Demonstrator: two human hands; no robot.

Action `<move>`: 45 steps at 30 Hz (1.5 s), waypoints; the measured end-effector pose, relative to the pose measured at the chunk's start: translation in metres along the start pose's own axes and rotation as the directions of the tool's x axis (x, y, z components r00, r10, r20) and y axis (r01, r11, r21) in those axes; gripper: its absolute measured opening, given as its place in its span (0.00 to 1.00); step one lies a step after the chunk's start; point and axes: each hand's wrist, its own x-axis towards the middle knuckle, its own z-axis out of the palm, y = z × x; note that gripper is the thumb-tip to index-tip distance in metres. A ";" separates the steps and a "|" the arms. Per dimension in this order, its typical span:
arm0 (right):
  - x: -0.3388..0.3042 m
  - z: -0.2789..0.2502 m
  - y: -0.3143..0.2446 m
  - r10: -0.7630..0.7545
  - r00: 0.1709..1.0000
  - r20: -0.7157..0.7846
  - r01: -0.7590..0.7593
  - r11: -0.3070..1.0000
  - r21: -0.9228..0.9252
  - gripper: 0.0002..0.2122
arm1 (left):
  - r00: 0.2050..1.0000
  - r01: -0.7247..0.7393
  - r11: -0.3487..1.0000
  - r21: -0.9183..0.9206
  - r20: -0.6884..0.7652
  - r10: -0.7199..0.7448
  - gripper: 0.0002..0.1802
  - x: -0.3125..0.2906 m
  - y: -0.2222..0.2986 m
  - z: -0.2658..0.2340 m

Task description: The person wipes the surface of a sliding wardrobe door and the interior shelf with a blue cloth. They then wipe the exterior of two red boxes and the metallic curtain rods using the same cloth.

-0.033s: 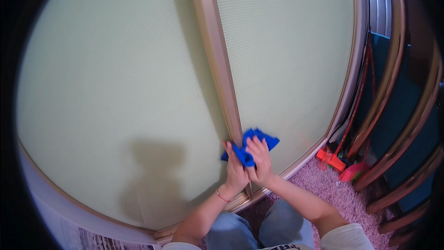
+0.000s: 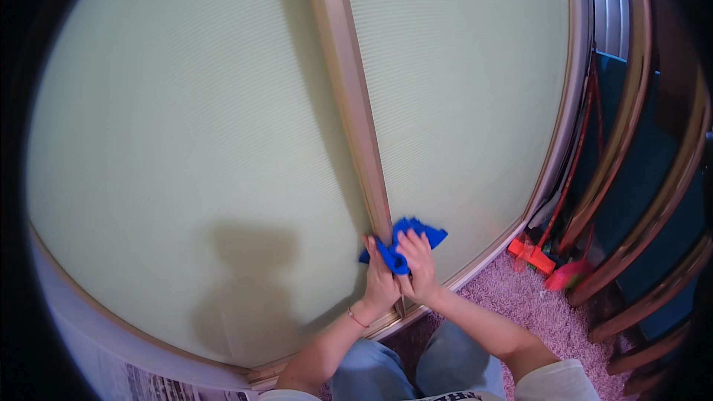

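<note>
A blue cloth is wrapped around the lower part of the metallic upright between two pale green ribbed panels. My left hand presses the cloth to the upright's left side, fingers pointing up. From the right side, my right hand holds the same cloth with bent fingers. Some of the cloth bunches up between the two hands, and a loose corner sticks out past the right fingers onto the right panel. A thin red bracelet circles my left wrist.
The left panel carries my shadow. A metal bottom track runs below the panels. To the right lies a pink shaggy rug, with an orange brush head and a pink one beside curved wooden rails.
Both hands and the blue cloth have slid slightly down the upright. The grip on the cloth looks the same.
</note>
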 end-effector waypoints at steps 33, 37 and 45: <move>-0.053 -0.004 -0.053 0.588 0.804 -0.089 -0.577 0.808 0.122 0.08 | 0.981 0.070 0.981 0.179 0.165 -0.100 0.35 -0.071 0.027 -0.008; -0.047 -0.011 -0.058 0.675 0.738 -0.013 -0.658 0.723 0.209 0.09 | 0.991 -0.076 0.975 0.207 0.125 0.051 0.29 -0.070 0.038 -0.016; -0.037 -0.011 -0.068 0.687 0.707 0.169 -0.700 0.643 0.312 0.10 | 0.960 -0.205 0.949 0.241 0.240 0.146 0.31 -0.071 0.041 -0.056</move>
